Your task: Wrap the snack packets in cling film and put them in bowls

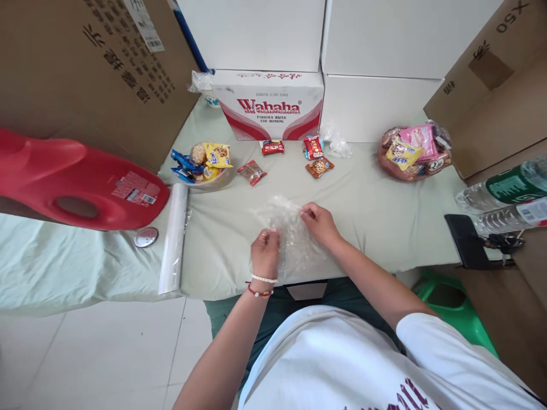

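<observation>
"What is being held?"
"A piece of thin clear plastic (294,242). It is stretched between the two hands at the front of the cloth-covered table (363,199). Whether it is a bag or a sheet cannot be told."

"How is it gripped?"
"Its near left side is pinched between the thumb and fingers of the left hand (265,253). Its upper right edge is pinched in the same way by the right hand (320,225), which is placed a little farther forward."

"Is anything worn?"
"A white bracelet (264,279) and a red bracelet (260,292) are worn on the left wrist."

"What is set out beyond the hands?"
"Snack packets are heaped in a left bowl (219,183) and in a right bowl (397,173). Between the bowls, a red packet (272,148) is seen in front of the water carton (273,108), and a brown packet (319,167) is laid farther right, near some crumpled plastic (338,142)."

"And at the sides?"
"On the left, a white roll (173,242) is laid lengthwise beside a red jug (85,171). At the right edge, a green-labelled bottle (510,185) is seen near a black phone (465,242)."
</observation>
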`<move>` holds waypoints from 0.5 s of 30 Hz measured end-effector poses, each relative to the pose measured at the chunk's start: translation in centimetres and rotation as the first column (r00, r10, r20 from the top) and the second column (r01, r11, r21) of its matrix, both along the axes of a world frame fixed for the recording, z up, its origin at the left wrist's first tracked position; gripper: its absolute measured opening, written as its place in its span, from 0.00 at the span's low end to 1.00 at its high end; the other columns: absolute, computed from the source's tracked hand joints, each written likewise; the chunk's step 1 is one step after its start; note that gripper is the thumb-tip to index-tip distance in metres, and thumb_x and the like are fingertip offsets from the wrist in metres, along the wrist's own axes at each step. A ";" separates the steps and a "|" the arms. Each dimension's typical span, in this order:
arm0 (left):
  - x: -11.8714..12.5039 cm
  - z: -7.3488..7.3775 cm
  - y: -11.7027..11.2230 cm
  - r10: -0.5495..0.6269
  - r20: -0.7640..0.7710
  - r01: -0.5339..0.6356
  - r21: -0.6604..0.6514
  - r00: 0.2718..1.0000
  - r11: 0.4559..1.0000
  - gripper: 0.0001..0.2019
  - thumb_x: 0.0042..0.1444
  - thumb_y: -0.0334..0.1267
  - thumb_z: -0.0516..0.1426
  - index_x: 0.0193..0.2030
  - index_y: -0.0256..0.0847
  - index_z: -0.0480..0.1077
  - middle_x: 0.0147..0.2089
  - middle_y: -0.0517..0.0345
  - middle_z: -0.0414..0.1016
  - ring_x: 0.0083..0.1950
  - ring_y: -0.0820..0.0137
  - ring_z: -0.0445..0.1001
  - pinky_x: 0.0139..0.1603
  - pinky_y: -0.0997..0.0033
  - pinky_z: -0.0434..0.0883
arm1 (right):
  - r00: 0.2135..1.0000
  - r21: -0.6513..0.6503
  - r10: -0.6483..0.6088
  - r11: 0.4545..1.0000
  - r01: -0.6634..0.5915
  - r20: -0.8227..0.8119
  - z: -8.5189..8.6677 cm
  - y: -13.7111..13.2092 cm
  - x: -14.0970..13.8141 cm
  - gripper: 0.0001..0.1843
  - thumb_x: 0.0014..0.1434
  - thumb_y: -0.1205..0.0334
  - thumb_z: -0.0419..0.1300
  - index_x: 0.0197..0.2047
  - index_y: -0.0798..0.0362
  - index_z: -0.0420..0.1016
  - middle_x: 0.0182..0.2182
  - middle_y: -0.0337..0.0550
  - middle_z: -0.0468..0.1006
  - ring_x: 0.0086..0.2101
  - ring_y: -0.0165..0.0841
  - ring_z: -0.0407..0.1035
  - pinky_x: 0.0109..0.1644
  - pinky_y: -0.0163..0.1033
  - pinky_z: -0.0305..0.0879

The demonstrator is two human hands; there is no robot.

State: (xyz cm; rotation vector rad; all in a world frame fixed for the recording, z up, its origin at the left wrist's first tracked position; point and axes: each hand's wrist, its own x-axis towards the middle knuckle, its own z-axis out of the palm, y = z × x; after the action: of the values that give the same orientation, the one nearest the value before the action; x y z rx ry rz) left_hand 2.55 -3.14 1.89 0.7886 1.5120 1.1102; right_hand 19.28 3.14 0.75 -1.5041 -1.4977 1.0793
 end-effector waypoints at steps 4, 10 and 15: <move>-1.9 0.0 2.0 0.259 -0.135 -0.251 0.073 0.956 0.965 0.17 0.61 0.55 0.55 0.30 0.44 0.64 0.22 0.67 0.63 0.21 0.74 0.60 0.24 0.72 0.57 | 0.968 -0.080 -0.224 0.973 0.216 -0.114 -1.0 0.8 3.1 0.12 0.64 0.50 0.56 0.35 0.49 0.69 0.25 0.34 0.68 0.25 0.30 0.61 0.31 0.36 0.59; -3.8 -0.7 3.1 0.397 -0.471 -0.349 0.190 0.788 0.918 0.15 0.63 0.54 0.53 0.37 0.44 0.64 0.32 0.60 0.69 0.32 0.68 0.70 0.39 0.64 0.71 | 0.968 -0.065 -0.248 0.966 0.250 0.043 -1.2 0.0 5.9 0.17 0.65 0.50 0.55 0.28 0.48 0.63 0.21 0.34 0.65 0.25 0.32 0.60 0.31 0.37 0.55; -2.9 0.8 1.6 0.412 -0.809 0.098 0.491 0.420 0.865 0.17 0.63 0.48 0.57 0.52 0.39 0.71 0.57 0.36 0.72 0.69 0.49 0.65 0.72 0.41 0.55 | 0.976 -0.081 -0.203 0.975 0.209 0.077 -0.4 0.1 4.8 0.14 0.67 0.51 0.53 0.31 0.48 0.65 0.20 0.33 0.67 0.23 0.32 0.65 0.32 0.37 0.58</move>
State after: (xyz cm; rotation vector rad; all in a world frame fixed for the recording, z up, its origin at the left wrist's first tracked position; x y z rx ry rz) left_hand -0.35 -1.53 2.65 1.8553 2.2791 1.2957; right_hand 24.08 3.29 0.33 -1.7314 -1.3188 0.9904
